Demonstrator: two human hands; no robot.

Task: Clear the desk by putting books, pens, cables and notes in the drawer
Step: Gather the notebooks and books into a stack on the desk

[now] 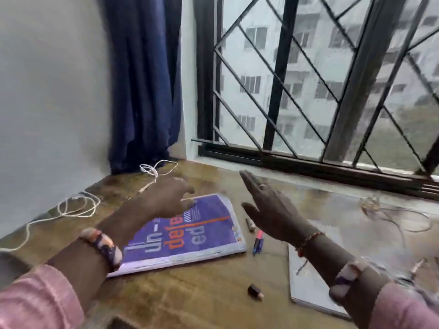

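Observation:
A purple book point(190, 236) lies flat on the wooden desk point(194, 288). My left hand point(168, 195) hovers above its far left corner, fingers loosely bent, holding nothing. My right hand point(268, 205) is raised above the desk to the right of the book, fingers straight and empty. Between them lie a pink and blue pen point(257, 242) and a short dark pen point(250, 224). A grey notebook point(308, 281) sits under my right forearm. A white cable point(76, 207) trails along the left side, with another coil point(154, 170) near the curtain. A dark cable point(392, 214) lies at the right.
A small dark cap-like piece point(255, 291) lies near the front of the desk. A blue curtain point(145, 79) hangs in the far corner. A barred window point(320, 74) runs along the far edge. A small plug end point(418, 265) shows at the right.

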